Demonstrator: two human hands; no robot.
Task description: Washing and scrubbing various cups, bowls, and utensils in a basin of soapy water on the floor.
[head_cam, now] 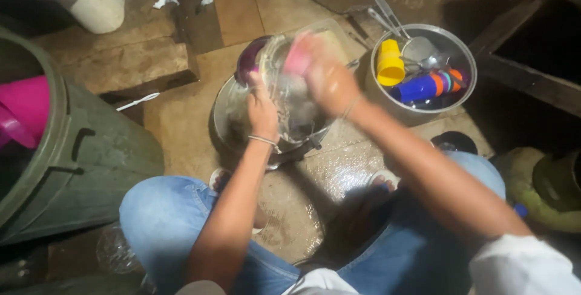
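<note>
My left hand [262, 108] grips a clear glass jug [289, 89] by its side, holding it tilted over a metal basin [227, 119] on the floor. My right hand [324, 74] presses a pink sponge [298, 60] against the jug's upper part. Both hands are wet and blurred with motion. A purple-rimmed dish [248, 59] sits at the basin's far edge behind the jug. I squat with my knees in blue jeans on either side.
A metal pot [461, 89] at the right holds a yellow cup [389, 63], coloured cups and utensils. A large green bin [78, 156] stands at the left with a pink item inside. A white spoon [138, 101] lies on the wet stone floor.
</note>
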